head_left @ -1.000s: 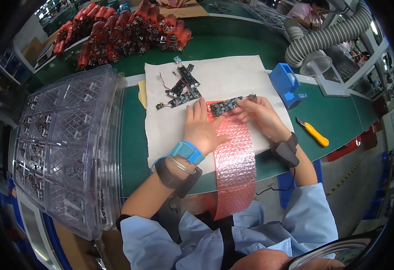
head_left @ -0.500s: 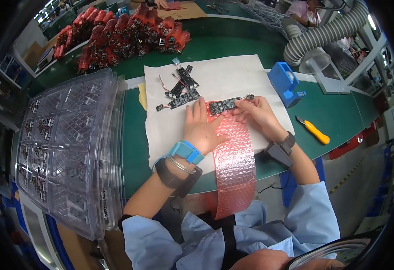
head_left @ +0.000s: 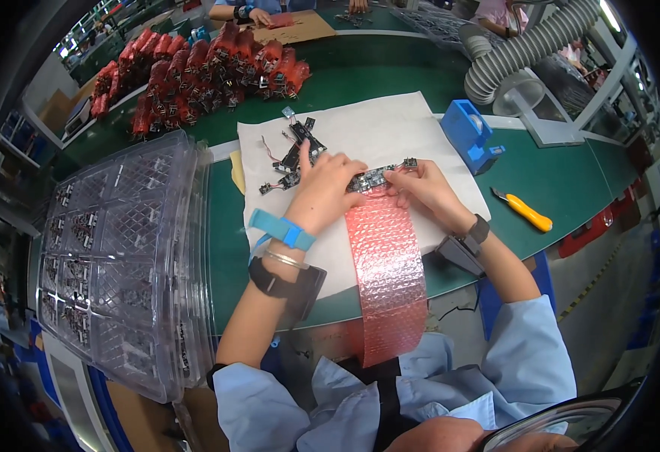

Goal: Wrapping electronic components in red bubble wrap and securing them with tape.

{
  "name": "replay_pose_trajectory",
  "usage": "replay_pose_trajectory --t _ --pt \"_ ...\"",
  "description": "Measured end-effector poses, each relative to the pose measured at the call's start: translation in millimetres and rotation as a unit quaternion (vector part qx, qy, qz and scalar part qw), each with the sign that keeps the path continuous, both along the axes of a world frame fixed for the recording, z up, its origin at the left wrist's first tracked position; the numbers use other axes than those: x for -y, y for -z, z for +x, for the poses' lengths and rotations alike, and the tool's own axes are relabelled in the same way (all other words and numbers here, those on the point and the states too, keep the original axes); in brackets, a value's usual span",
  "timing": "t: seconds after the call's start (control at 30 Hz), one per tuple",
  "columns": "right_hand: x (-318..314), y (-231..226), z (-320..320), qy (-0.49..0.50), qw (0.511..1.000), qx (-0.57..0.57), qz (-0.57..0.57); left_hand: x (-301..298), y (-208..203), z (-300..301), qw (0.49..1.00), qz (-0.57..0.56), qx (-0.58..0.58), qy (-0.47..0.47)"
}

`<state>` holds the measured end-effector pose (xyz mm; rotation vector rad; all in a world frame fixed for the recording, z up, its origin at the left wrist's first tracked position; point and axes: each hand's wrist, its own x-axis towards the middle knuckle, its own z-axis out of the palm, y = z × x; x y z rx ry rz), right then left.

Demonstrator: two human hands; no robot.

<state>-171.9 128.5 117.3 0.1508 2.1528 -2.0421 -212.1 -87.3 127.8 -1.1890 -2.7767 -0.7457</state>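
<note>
A narrow circuit board (head_left: 370,179) lies across the far end of a strip of red bubble wrap (head_left: 388,264), which hangs over the table's near edge. My right hand (head_left: 434,190) pinches the board's right end, near a small wired connector. At the other end, my left hand (head_left: 322,187) has its thumb and some fingers closed around the board, while one finger stretches away toward a small pile of circuit boards (head_left: 311,138). These boards, with thin red wires, partly hide behind that hand. Beneath everything is a white sheet (head_left: 390,120).
Stacked clear trays (head_left: 130,264) of small parts stand at left. Red-wrapped bundles (head_left: 217,68) are heaped at the back. A blue tape dispenser (head_left: 467,132) and yellow-handled cutter (head_left: 527,213) sit at right, below a grey hose (head_left: 529,56). Another person's hands (head_left: 260,18) work beyond the bundles.
My left hand has gone from lying spread on the bubble wrap to closing on the board's left end, one finger extended toward the pile. My right hand keeps its pinch.
</note>
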Motion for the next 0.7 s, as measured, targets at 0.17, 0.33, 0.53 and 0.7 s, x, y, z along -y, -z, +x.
replay_pose_trajectory --t 0.17,0.33,0.53,0.7 --pt "-2.4 -0.3 2.6 0.015 0.999 -0.025 0.022 -9.2 13.5 -8.0 0.998 0.031 -0.048 -0.006" --pt "-1.6 -15.3 19.8 0.029 0.997 0.0 0.069 -8.8 14.2 -5.8 0.998 0.05 -0.023 -0.02" --pt "-18.5 -13.6 37.5 0.048 0.921 -0.166 0.35 -8.8 13.0 -7.0 0.997 0.067 -0.023 -0.013" --pt "-5.7 -16.3 37.4 -0.024 0.871 -0.286 0.399 -6.6 16.4 -11.8 0.998 0.055 -0.015 0.003"
